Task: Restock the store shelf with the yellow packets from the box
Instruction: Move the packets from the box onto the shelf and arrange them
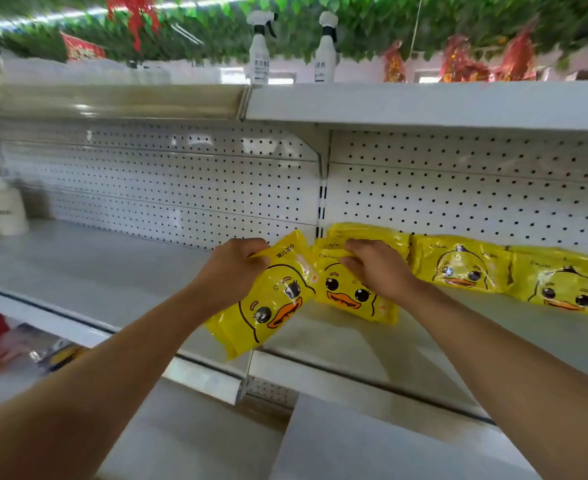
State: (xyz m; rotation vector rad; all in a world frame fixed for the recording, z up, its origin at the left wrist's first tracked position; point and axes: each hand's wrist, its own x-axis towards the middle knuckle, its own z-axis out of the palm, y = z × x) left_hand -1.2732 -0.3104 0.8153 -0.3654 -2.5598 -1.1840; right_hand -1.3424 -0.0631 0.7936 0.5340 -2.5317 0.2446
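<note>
White jugs stand at the shelf's far left. The left hand has its fingers clamped on the top edge of a tilted yellow packet hanging past the shelf lip. The right hand pinches the next packet, which leans on the pegboard. Two more packets lean further right. Spray bottles stand above.

- White pegboard back wall with black dots.
- Two white spray bottles on the top shelf.
- Green leaf garland overhead, with red decorations.
</note>
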